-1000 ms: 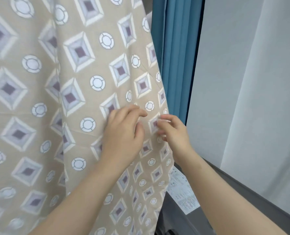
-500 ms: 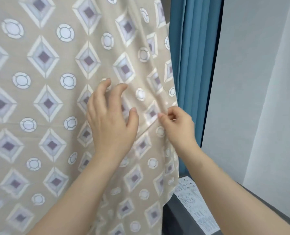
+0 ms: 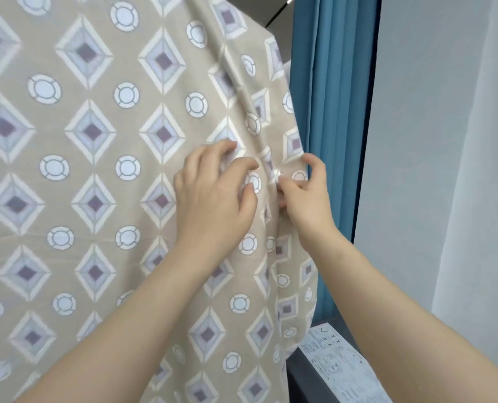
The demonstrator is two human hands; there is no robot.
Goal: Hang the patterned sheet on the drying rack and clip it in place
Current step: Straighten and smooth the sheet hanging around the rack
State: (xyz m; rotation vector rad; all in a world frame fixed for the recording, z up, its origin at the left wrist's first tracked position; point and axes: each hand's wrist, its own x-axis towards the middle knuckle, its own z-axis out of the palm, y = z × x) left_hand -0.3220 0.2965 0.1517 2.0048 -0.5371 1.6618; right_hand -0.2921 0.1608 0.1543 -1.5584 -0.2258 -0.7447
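The patterned sheet (image 3: 96, 170), beige with grey diamonds and white circles, hangs down and fills the left and middle of the head view. My left hand (image 3: 213, 199) lies on its face near the right edge, fingers bent and spread against the cloth. My right hand (image 3: 306, 196) pinches a fold of the sheet at its right edge between thumb and fingers. A small pale shiny thing shows at my right fingertips; I cannot tell what it is. The drying rack is hidden behind the sheet.
A blue curtain (image 3: 335, 112) hangs just right of the sheet, with a pale sheer curtain (image 3: 460, 170) beyond it. A dark unit with a white printed label (image 3: 346, 370) sits at the lower right. A dark bar (image 3: 277, 13) shows at the top.
Both hands have stayed together on the sheet near its right edge. My right hand now pinches a gathered fold, and creases run up from it. The view has tilted up.
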